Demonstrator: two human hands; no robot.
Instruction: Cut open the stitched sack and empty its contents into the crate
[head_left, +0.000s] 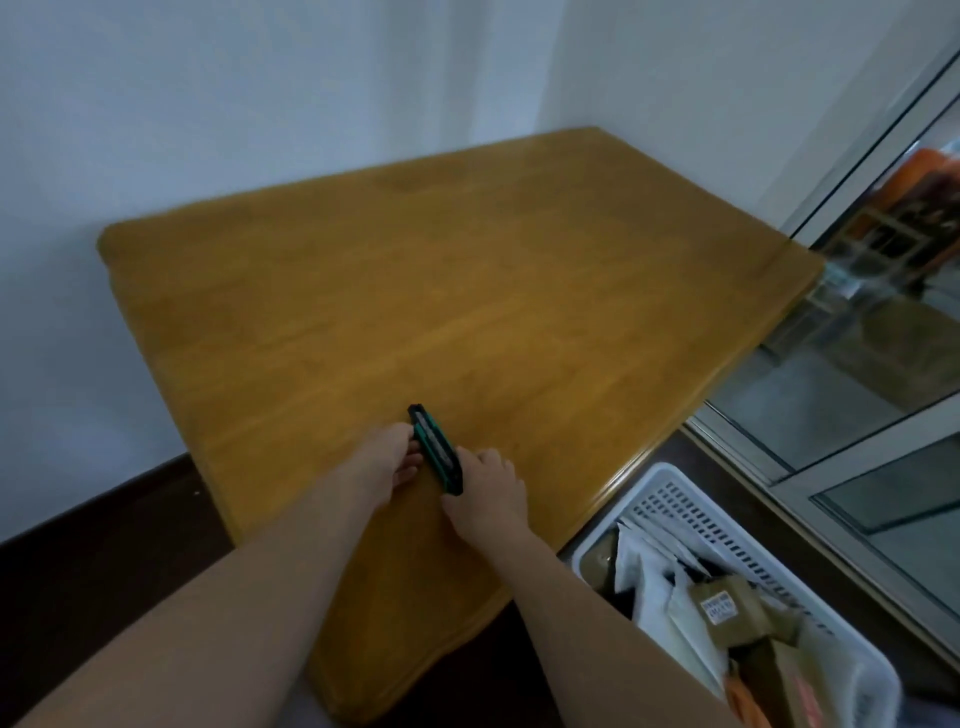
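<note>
A green and black utility knife (435, 447) lies on the wooden table (415, 291), near its front edge. My left hand (387, 457) touches the knife's left side with curled fingers. My right hand (488, 480) grips its near end. A white perforated plastic crate (691, 512) stands on the floor at the lower right, beside the table's corner. It holds white packets and brown cardboard parcels (727, 610). No stitched sack is visible.
The table stands in a corner against white walls. A sliding glass door (857, 374) with a metal frame runs along the right, close behind the crate. Dark floor (104, 545) shows at the left.
</note>
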